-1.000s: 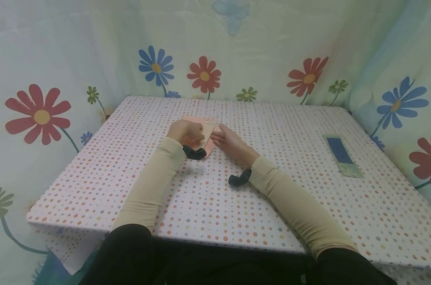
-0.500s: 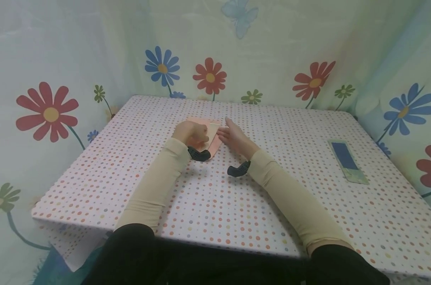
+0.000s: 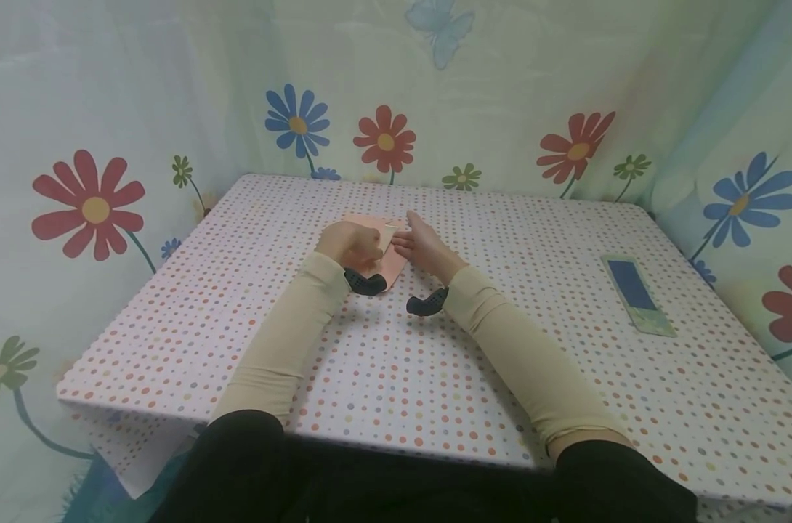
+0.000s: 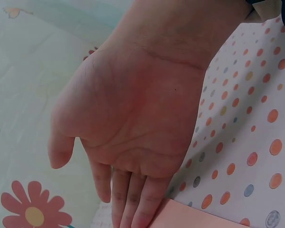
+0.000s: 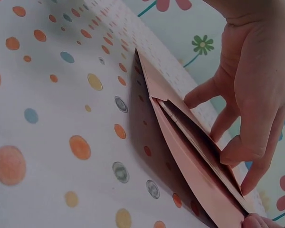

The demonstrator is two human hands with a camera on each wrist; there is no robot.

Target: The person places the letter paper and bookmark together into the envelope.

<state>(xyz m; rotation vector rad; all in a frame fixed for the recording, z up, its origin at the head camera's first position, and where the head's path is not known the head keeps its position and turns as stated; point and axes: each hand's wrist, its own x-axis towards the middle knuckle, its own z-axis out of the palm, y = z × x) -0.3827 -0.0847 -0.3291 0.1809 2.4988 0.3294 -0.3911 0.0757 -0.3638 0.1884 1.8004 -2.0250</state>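
Observation:
A pink paper envelope (image 3: 396, 270) lies between my hands on the dotted table. Its long mouth gapes in the right wrist view, with a thin pale layer (image 5: 175, 118) showing inside. At its left part my left hand (image 3: 350, 244) holds the envelope; in the left wrist view the palm fills the frame, and its fingertips are cut off at the bottom. My right hand (image 3: 429, 247) stands at the right edge, fingers mostly extended and spread. Some right fingers (image 5: 218, 128) touch the paper along the opening. A fingertip (image 5: 255, 221) presses the envelope's lower end.
Toward the right of the table (image 3: 500, 363) lies a flat, pale green rectangular piece (image 3: 657, 321) with a dark blue panel (image 3: 633, 285). A flower-printed curtain (image 3: 494, 94) stands behind the table and along its sides. Black wrist devices (image 3: 427, 303) hang near both hands.
My head view has shifted slightly. The right hand has moved a little left, over the envelope, and less of the pale layer shows. The left hand stays nearly in place.

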